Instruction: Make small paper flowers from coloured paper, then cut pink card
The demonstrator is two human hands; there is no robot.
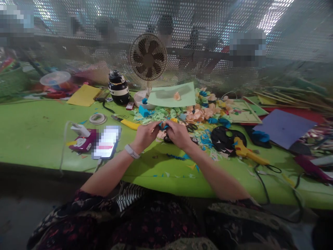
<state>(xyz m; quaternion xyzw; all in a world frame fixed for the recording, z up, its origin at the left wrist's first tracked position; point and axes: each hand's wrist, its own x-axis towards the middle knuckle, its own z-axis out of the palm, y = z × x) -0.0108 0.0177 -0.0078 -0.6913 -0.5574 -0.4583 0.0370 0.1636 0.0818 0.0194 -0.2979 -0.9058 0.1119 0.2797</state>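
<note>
My left hand [148, 134] and my right hand [179, 133] meet over the middle of the table, thumbs and fingers pinched together. Between the fingertips is a small blue paper piece [163, 126] with an orange-brown spot at its centre; its exact shape is too small to tell. Just beyond the hands lie pale green paper scraps [166, 113] and a cluster of peach paper flowers [199, 111]. To the right of my right hand, dark-handled scissors [191, 127] rest among the scraps. A yellow-handled cutter [130, 124] lies left of my left hand.
A small fan [148, 59] stands behind a pale green sheet [169, 99]. Leftward are a phone [106, 142], a tape roll [97, 118] and a black bottle [118, 88]. On the right, a yellow glue gun [249, 154] with a trailing cord lies near a purple sheet [283, 126].
</note>
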